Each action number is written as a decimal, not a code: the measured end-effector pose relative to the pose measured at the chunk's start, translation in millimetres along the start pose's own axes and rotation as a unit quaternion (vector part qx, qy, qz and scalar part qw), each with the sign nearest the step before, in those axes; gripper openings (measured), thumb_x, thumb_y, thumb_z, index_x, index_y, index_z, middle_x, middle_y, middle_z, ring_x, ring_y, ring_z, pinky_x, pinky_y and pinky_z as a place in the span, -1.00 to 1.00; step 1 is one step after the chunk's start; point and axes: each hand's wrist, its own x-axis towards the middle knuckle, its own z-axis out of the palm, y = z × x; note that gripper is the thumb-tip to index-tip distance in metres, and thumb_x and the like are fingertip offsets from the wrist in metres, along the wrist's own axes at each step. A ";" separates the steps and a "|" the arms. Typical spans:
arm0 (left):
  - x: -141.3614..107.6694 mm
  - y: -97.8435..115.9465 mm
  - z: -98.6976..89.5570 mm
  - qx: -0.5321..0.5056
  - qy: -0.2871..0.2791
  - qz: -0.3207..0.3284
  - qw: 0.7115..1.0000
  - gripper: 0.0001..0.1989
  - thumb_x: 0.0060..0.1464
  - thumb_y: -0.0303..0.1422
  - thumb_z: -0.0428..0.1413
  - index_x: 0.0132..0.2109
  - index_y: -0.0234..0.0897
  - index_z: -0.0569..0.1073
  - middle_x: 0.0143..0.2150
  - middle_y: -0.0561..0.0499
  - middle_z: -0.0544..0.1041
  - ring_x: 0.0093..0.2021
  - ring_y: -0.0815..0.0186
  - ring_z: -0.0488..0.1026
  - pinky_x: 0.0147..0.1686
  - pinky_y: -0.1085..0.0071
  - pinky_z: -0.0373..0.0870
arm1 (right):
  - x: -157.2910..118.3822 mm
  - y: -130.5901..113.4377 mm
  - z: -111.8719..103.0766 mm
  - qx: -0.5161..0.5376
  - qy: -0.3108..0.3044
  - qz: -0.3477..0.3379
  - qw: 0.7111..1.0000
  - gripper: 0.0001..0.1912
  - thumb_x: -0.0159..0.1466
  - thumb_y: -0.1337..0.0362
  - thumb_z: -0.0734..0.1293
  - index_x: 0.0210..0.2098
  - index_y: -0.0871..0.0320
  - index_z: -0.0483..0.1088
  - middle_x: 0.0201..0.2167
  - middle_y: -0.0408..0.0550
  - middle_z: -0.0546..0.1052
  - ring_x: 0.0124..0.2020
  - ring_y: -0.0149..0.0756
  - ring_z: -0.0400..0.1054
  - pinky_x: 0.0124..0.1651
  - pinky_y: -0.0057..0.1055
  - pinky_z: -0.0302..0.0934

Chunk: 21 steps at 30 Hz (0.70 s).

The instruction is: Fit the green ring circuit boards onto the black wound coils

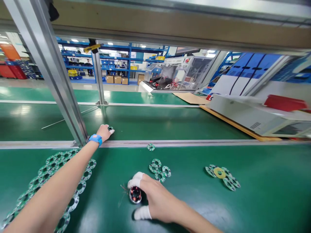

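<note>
On the green bench, our left forearm hides some of the cut-off ring-board rows, our right hand spreads around the round part, and our left hand pinches a half-covered small ring.

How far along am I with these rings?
Rows of rings already look laid out on the left. Your left hand holds one ring; your right hand curves around a round part. Apparently left: loose rings mid-table and the group with a yellow disc. Exact progress isn't visible.
</note>
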 end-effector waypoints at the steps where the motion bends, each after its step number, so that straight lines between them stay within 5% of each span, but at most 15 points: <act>1: -7.3 -1.5 -1.3 0.004 0.007 0.002 1.000 -0.53 -0.04 -0.39 0.16 0.02 -0.52 0.33 0.01 -0.36 0.37 0.06 -0.06 0.29 0.01 0.15 0.23 | 1.0 2.4 1.6 -0.001 0.017 0.006 1.000 -0.49 -0.08 0.25 0.51 -0.13 0.11 0.38 -0.18 -0.03 0.41 -0.19 -0.19 0.30 -0.18 -0.36 0.22; 4: -54.8 4.8 -2.9 -0.020 -0.053 0.082 0.995 -0.19 -0.16 -0.36 0.24 0.23 -0.38 0.10 0.26 -0.26 0.12 0.25 0.04 0.07 0.19 0.21 0.05 | 2.1 7.8 8.8 0.010 0.072 -0.018 0.997 -0.51 0.01 0.42 0.42 -0.05 0.13 0.33 -0.15 -0.01 0.42 -0.12 -0.19 0.29 -0.07 -0.30 0.22; 6: -94.7 13.6 -0.8 -0.094 -0.204 0.175 0.959 -0.14 -0.14 -0.40 0.21 0.28 -0.29 0.00 0.31 -0.17 0.05 0.27 0.12 0.03 0.24 0.23 -0.03 | 1.5 8.6 12.7 0.008 0.109 -0.047 0.993 -0.40 0.04 0.53 0.32 0.08 0.13 0.23 -0.01 0.05 0.37 -0.02 -0.18 0.25 0.03 -0.26 0.18; 9: -142.8 26.1 9.1 -0.176 -0.272 0.176 0.930 -0.17 -0.13 -0.51 0.16 0.28 -0.21 0.02 0.27 -0.11 0.16 0.21 0.15 0.15 0.21 0.21 0.03 | 0.4 4.6 15.9 -0.047 0.162 -0.056 0.984 -0.33 0.04 0.50 0.32 0.14 0.12 0.16 0.09 0.08 0.28 0.05 -0.12 0.19 0.05 -0.19 0.17; 12: -166.7 33.4 25.3 -0.233 -0.248 0.162 0.926 -0.27 -0.10 -0.50 0.16 0.24 -0.21 0.13 0.09 -0.08 0.37 0.04 0.17 0.33 0.10 0.22 0.21 | 1.1 -1.8 19.1 -0.135 0.200 -0.057 0.969 -0.45 0.06 0.38 0.39 0.05 0.11 0.27 -0.06 0.04 0.39 -0.14 -0.13 0.25 -0.16 -0.24 0.26; 16: -175.3 34.2 42.5 -0.255 -0.194 0.185 0.929 -0.47 -0.04 -0.56 0.10 0.11 -0.20 0.31 -0.03 -0.04 0.42 -0.04 0.23 0.34 0.03 0.28 0.25 | 1.1 -5.0 26.4 -0.252 0.223 -0.144 0.930 -0.94 0.22 0.31 0.30 -0.34 0.15 0.42 -0.42 -0.05 0.47 -0.39 -0.24 0.24 -0.43 -0.37 0.14; 21: -176.6 30.8 46.6 -0.237 -0.163 0.193 0.938 -0.60 -0.02 -0.61 0.05 -0.02 -0.22 0.42 -0.11 -0.05 0.42 -0.08 0.25 0.33 -0.02 0.32 0.26 | -7.2 -10.9 28.4 -0.347 0.106 -0.246 0.899 -0.83 0.19 0.41 0.29 -0.54 0.17 0.37 -0.60 -0.12 0.43 -0.43 -0.27 0.27 -0.54 -0.39 0.04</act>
